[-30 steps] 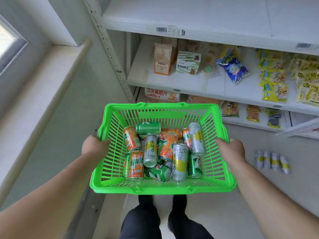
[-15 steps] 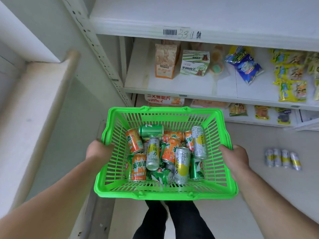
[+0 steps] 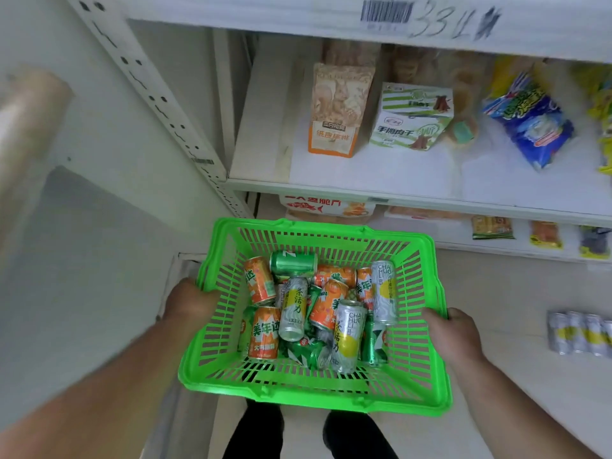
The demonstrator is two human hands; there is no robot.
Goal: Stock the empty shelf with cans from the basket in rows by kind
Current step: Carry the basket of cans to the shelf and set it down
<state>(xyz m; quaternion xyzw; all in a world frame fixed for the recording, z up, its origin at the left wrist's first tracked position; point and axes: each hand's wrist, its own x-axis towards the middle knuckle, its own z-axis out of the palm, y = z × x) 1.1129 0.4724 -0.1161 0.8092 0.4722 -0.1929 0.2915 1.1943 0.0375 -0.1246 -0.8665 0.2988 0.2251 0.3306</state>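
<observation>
Before the shelf (image 3: pixel 397 190), each hand (left (image 3: pixel 188 301), right (image 3: pixel 452 329)) grips the basket (image 3: pixel 311 389).

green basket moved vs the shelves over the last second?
Yes. The green plastic basket, gripped by the left hand and right hand, has come nearer the white shelf edge, now almost under it.

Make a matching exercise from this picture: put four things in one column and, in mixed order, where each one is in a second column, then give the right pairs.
Things
1. green basket
2. row of silver and yellow cans
3. green and white box
4. green can

Places
A. on the floor at the right
B. on the middle shelf, right of the orange-bottomed bag
C. held between both hands
D. lying in the basket near its far wall

Pairs: 1-C, 2-A, 3-B, 4-D
</observation>
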